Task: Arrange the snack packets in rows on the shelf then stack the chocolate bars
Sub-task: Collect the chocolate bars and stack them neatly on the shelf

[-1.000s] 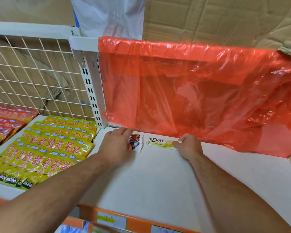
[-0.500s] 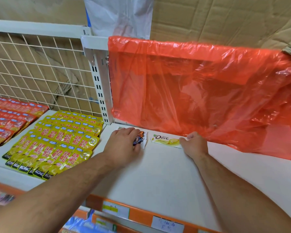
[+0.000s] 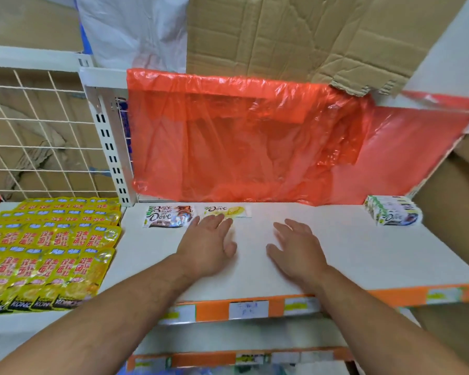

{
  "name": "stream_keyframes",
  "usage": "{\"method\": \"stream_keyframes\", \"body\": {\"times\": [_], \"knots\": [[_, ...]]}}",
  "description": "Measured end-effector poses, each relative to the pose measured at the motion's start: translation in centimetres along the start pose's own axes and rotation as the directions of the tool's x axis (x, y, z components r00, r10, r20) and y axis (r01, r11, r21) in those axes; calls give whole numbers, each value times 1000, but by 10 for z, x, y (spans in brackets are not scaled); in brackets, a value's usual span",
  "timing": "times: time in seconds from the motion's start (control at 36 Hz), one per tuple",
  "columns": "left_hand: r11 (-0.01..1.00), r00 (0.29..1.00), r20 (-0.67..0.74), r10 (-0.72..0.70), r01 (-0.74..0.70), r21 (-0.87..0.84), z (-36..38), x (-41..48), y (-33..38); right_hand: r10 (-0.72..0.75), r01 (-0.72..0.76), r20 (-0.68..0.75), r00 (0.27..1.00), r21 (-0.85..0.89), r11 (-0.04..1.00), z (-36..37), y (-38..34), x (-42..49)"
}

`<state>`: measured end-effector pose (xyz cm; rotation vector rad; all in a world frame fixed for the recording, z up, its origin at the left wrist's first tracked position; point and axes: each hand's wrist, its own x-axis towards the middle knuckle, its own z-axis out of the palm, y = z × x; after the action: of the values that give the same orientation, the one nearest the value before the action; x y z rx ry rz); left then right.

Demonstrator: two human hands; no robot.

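The left hand lies flat and open, fingers straight, and its fingertips reach the front edge of a pale yellow flat chocolate bar with "Dove" printed on it. The right hand is also open with spread fingers, holding nothing, above the white metal shelf. Just left of the yellow bar lie brown-and-white Dove chocolate bars, at the back of the shelf. Far to the right stands a small stack of green-and-white Dove bars. On the left, shiny yellow snack packets are in overlapping rows; the front ones read "KONG". A red-orange plastic sheet hangs behind. The writing on the paper tags along the shelf's orange front edge is too blurred to read.
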<state>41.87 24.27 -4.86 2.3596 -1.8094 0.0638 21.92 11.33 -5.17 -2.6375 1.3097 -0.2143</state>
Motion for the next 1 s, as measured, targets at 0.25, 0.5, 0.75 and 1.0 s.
{"method": "stream_keyframes", "body": {"times": [0.25, 0.5, 0.75, 1.0], "knots": [[987, 991, 35, 133, -129, -100, 6, -11, 61, 122, -121, -38, 992, 24, 992, -19, 35, -70], [968, 972, 28, 235, -231, -101, 7, 3, 125, 216, -211, -50, 975, 85, 974, -39, 84, -100], [966, 972, 6, 236, -234, -114, 25, 58, 208, 233, -222, -44, 971, 176, 959, -51, 179, -76], [959, 994, 39, 100, -86, -269, 63, 125, 302, 217, -213, 4, 976, 228, 950, -71, 305, -35]]}}
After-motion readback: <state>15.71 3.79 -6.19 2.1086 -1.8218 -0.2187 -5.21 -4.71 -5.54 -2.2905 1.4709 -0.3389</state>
